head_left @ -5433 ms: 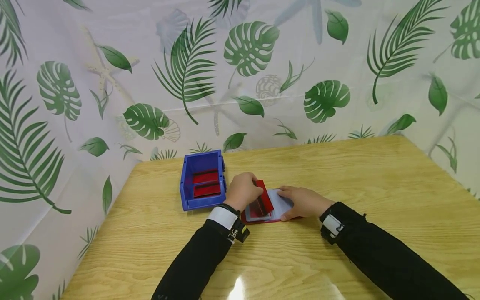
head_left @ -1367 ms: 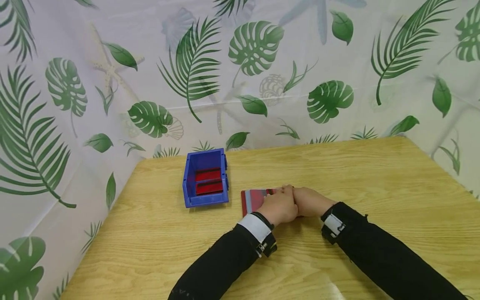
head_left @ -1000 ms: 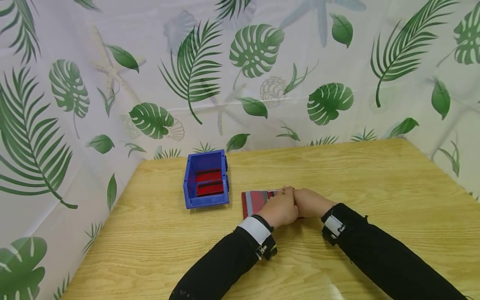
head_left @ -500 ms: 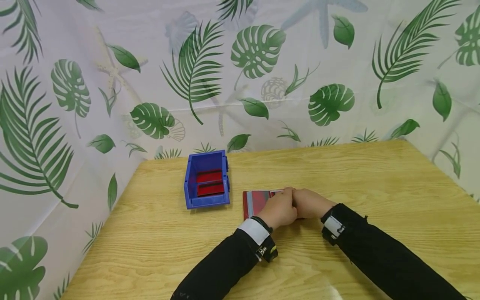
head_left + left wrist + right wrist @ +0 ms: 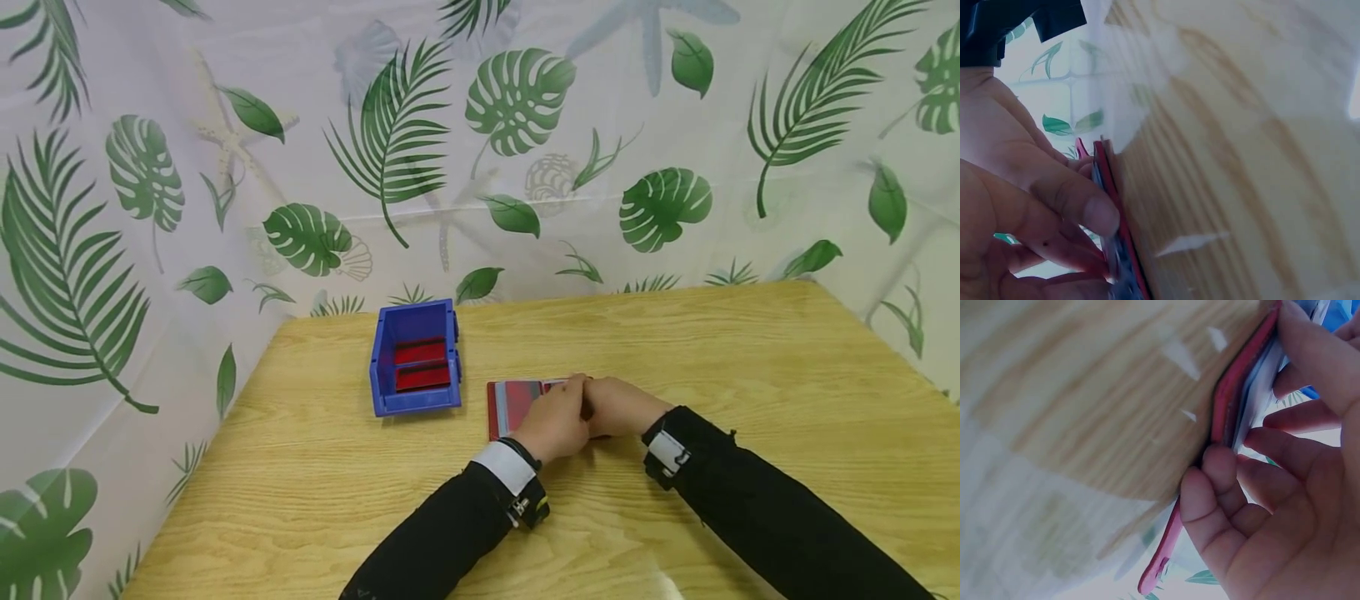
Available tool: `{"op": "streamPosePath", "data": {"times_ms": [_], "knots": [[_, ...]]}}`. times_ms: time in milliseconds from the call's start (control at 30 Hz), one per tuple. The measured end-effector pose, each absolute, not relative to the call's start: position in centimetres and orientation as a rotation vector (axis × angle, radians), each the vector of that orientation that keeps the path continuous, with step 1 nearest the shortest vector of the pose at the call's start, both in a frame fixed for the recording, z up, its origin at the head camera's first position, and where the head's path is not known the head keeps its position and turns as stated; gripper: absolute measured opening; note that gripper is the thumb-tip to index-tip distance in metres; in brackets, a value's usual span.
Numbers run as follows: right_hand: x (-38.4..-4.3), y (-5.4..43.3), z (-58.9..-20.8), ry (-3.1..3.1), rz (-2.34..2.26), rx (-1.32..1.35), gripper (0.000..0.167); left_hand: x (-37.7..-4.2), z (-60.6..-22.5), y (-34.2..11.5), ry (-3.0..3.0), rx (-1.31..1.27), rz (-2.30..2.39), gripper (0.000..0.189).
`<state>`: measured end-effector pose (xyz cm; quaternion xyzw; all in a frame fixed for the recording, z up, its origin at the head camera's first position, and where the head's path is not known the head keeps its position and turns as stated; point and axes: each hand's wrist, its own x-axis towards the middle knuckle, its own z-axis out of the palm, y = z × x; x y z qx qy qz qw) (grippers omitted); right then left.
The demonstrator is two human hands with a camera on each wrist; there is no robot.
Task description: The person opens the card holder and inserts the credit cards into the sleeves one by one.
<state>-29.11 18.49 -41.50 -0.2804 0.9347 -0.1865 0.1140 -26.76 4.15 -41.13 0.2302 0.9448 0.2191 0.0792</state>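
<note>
A red-covered card holder [image 5: 492, 411] lies spread on the table, a clear sleeve with a red panel showing on its left half. My left hand [image 5: 557, 423] reaches across to its right half, meeting my right hand [image 5: 622, 406] at that end. Curled fingers of the right hand [image 5: 1297, 506] hold the cover's edge [image 5: 1227, 403] in the right wrist view. From the left wrist, a thumb [image 5: 1100, 215] lies against the thin stack of sleeves beside the red cover [image 5: 1104, 164]. The overlapping hands hide most of the right half, including what lies between the left fingertips.
A blue bin [image 5: 415, 405] stands left of the card holder. In it lie red flat pieces [image 5: 422, 377] with dark bands. The wooden table [image 5: 300, 467] meets a leaf-patterned cloth [image 5: 420, 125] at its back edge.
Earlier, my left hand held a red piece with a dark band above the holder's left side. It has since moved right to meet the right hand; lately both hands shift only slightly.
</note>
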Motion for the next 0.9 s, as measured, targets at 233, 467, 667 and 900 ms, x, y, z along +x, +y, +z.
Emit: {"op": "streamPosePath", "data": {"times_ms": [233,467,667,900], "knots": [[-29.0,18.5,-41.9,2.699,-0.661,-0.72,0.079,-28.2,-40.7,1.0,2.617,0.741,0.799,0.058],[-29.3,18.8,-41.9,2.649,-0.623,-0.655,0.079,-28.9,-40.8,-2.3,2.698,0.836,0.701,0.047],[-29.2,18.9,-41.7,2.667,-0.61,-0.674,0.072,-28.7,-41.1,-3.9,2.81,0.829,0.364,0.063],[-29.1,18.9,-41.6,2.679,-0.623,-0.644,0.072,-28.7,-41.0,-4.7,2.753,0.838,0.333,0.074]]}}
